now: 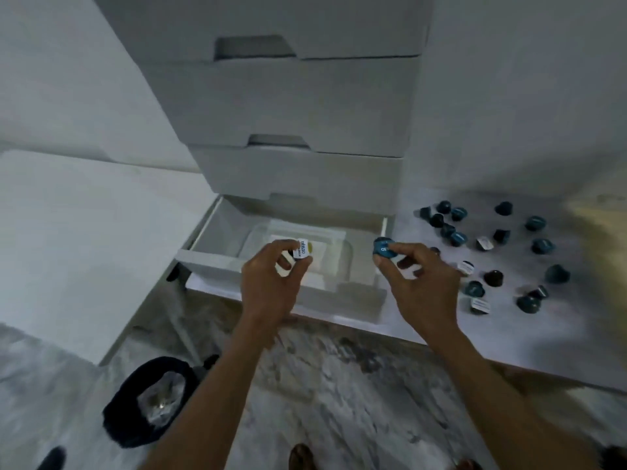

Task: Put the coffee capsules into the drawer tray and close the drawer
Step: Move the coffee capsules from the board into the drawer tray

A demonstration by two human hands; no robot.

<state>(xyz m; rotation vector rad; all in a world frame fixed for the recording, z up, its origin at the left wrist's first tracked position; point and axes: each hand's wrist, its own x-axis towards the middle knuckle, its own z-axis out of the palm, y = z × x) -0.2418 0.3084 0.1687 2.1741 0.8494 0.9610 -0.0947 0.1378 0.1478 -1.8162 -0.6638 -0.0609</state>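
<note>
Beside drawer, scattered capsules, bin

Left hand covers most of the white-lidded capsule; lid print too blurred to read. Right hand's fingers hide part of the blue capsule. Drawer tray partly behind both hands, contents unclear. Scattered capsules on the counter: labels too small. Black object on the floor: unidentifiable. Both forearms cut off by bottom edge
</note>
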